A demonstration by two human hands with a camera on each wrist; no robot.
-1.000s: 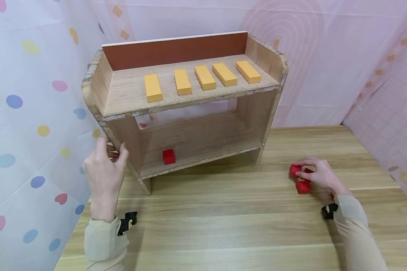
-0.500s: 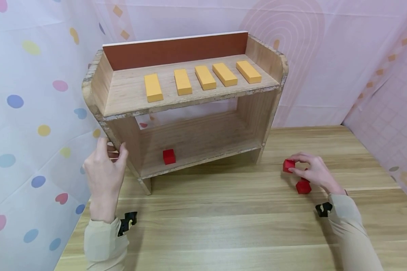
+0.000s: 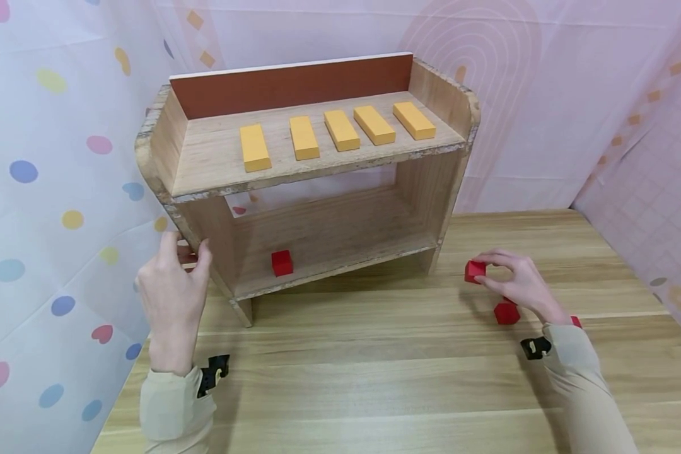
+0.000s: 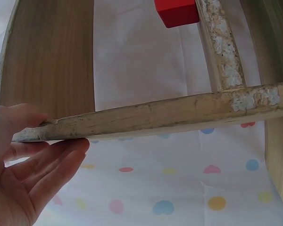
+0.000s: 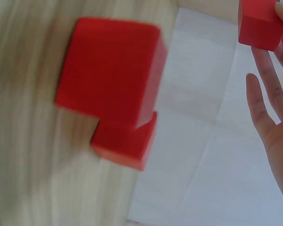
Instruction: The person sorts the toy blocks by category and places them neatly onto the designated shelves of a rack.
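Note:
A small wooden shelf unit [image 3: 340,230] stands on the table. My left hand [image 3: 171,302] grips the front edge of its left side panel [image 4: 155,113]; in the left wrist view the thumb and fingers lie on opposite faces of it. Between thumb and fingertips, my right hand [image 3: 524,290] pinches a red cube [image 3: 474,272] above the table, right of the shelf unit. Another red cube [image 3: 282,263] sits toward the left of the lower shelf. Under the right hand lies a red cube [image 3: 506,313], with one more red cube [image 5: 125,141] close by, partly overlapped in the right wrist view.
Several yellow blocks [image 3: 342,130] lie in a row on the top shelf, before a reddish-brown back strip [image 3: 301,85]. One red cube [image 3: 576,321] peeks out beside the right sleeve on the wood-grain table [image 3: 374,378]. Patterned cloth [image 3: 51,189] hangs at the left and behind.
My right hand has lifted the red cube from beside the others and carried it a little left toward the shelf unit. The left hand has kept its grip on the side panel.

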